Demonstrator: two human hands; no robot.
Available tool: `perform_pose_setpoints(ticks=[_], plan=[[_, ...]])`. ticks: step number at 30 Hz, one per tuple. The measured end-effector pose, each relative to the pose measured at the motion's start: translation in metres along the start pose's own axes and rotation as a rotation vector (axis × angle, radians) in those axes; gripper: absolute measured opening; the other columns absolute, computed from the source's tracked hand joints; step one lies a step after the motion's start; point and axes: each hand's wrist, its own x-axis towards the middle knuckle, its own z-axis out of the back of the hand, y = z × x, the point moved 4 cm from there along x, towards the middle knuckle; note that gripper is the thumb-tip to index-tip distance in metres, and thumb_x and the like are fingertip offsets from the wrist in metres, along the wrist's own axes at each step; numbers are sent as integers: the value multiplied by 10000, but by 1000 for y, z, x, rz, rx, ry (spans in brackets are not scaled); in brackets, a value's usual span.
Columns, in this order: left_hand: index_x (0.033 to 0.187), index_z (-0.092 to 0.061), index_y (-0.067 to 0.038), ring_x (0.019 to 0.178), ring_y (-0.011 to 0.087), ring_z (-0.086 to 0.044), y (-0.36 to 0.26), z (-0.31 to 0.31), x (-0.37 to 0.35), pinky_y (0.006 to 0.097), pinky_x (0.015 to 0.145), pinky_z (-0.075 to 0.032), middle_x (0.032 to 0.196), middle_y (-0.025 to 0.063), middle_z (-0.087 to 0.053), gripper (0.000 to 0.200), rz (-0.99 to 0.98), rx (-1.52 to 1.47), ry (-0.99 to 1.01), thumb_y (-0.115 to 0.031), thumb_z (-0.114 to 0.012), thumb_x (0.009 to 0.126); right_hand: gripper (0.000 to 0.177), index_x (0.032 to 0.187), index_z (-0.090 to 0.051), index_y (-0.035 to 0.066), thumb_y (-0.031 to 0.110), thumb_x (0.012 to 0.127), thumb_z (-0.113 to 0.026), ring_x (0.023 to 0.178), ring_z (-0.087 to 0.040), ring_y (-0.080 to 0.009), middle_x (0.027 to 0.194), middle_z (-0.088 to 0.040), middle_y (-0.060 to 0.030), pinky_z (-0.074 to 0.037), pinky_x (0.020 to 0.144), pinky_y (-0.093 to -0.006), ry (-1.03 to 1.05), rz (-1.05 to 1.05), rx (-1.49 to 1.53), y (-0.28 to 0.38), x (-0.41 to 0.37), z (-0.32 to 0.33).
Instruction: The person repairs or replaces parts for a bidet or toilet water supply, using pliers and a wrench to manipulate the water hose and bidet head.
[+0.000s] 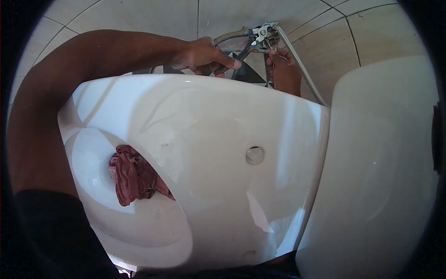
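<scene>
Beyond the far edge of the toilet bowl (209, 139), against pale tiles (139, 14), both hands at a small metal fitting (268, 43).

- Left hand (202, 56): reaches over the bowl's far rim, closed tight round the handles of the pliers (246, 39). Plier nose sits on the fitting.
- Right hand (284, 72): just past the bowl's far edge, fingers up against the underside of the fitting. Can't tell whether they pinch it or only touch.
- Hose (302, 69): pale, runs from the fitting down behind the bowl's right corner.
- Obstruction: the bowl's white body fills the middle view and hides my right wrist and everything below the fitting. My left forearm arcs across its far-left side.
- Dark patterned tile (253, 69) shows between my hands, just past the bowl's edge.
- Inside the bowl, near left: a red rag (134, 176) bunched into the opening.
- Small round hole (255, 155) on the bowl's top surface.
- White cistern (385, 162) hard against the bowl's right side.
</scene>
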Motion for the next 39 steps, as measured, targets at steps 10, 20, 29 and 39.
perform_pose_setpoints(ticks=[10,20,29,39], plan=[[1417,-529,-26,1051,219,-646,-30,39,-23,391,860,-515,1368,167,-625,671,75,132,196,-554,-558,1003,302,1123,-634,72,301,941,-705,729,-605,-91,826,-659,-11,-468,609,-277,-71,112,-677,-62,9,76],[1284,-646,-116,966,266,-669,-50,56,-102,447,867,-512,1086,88,-692,386,241,802,44,-271,-686,934,472,1174,-637,-12,396,948,-705,880,-670,-190,887,-697,-118,-527,757,-353,-77,350,-489,-138,-31,67],[1074,-738,-29,831,285,-675,-34,55,-187,419,794,-506,893,131,-738,311,168,860,-222,-261,-712,869,513,1217,-630,-25,409,952,-698,898,-679,-200,920,-705,-129,-528,769,-349,-133,456,-339,-24,-7,11],[988,-743,-25,767,257,-671,-43,54,-179,419,735,-498,807,120,-719,198,75,1009,-345,-164,-701,854,472,1102,-614,-50,382,943,-717,762,-680,-198,827,-704,-122,-528,703,-336,-140,449,-385,-10,26,-14]])
